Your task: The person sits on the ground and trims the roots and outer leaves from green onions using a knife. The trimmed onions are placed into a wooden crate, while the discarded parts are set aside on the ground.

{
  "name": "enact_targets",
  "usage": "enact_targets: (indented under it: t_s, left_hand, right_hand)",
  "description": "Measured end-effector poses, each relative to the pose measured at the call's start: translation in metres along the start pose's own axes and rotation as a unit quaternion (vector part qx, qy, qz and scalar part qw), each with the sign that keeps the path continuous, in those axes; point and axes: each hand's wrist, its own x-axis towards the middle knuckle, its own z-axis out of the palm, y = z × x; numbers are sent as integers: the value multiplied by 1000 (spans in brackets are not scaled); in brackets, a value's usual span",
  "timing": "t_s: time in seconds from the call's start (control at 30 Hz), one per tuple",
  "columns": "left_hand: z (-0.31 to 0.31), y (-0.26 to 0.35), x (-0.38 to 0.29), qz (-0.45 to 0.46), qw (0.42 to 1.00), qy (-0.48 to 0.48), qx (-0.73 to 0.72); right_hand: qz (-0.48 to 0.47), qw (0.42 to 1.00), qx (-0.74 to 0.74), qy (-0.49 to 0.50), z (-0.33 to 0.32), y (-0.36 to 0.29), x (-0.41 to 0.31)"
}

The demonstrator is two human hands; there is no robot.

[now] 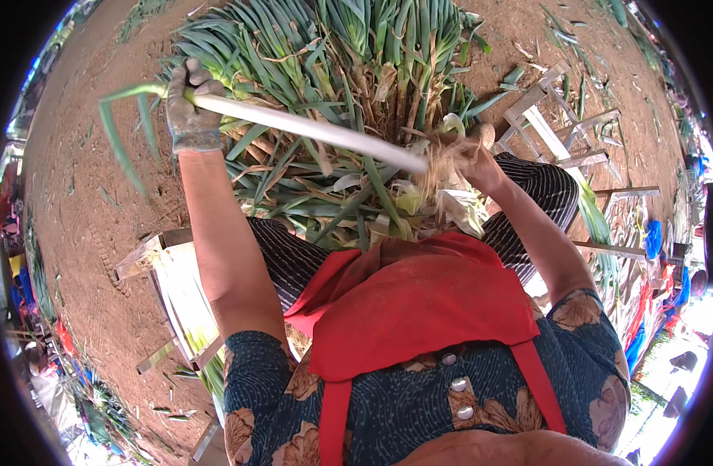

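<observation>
A long leek-like green onion [310, 131] stretches across in front of me, its white shank slanting down to the right and blurred by motion. My left hand [194, 108], in a dirty knit glove, grips it near the green top, and the leaves [120, 137] bend down at the far left. Fibrous roots [441, 166] blur at its lower right end. Beside them my right hand [476, 160] is curled round what looks like a pale peeled outer leaf [453, 123]; its fingertips are partly hidden. Beyond both hands lies a large pile of untrimmed green onions [327, 58].
Stripped leaves [310, 198] litter the ground between my knees. Metal frames stand at the right [583, 125] and the left [152, 256]; white-stemmed onions [184, 285] lie in the left one, and more onions [592, 212] in the right. A red apron [420, 297] covers my lap.
</observation>
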Motion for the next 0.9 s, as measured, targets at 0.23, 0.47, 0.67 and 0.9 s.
enact_targets:
  t_s: [0.23,0.47,0.67,0.9]
  left_hand:
    - [15,-24,0,-111,968,-209,-87]
    - [14,-14,-4,-76,968,-237,-46]
    - [18,-26,-9,71,984,-59,153]
    - [13,-21,-5,57,989,-22,134]
  right_hand:
    - [64,953,248,-162,83,-99,83]
    - [154,964,-21,-216,44,-48,46]
    - [368,906,-132,-163,-12,58,-53]
    - [357,929,-76,-56,-33,5,-95]
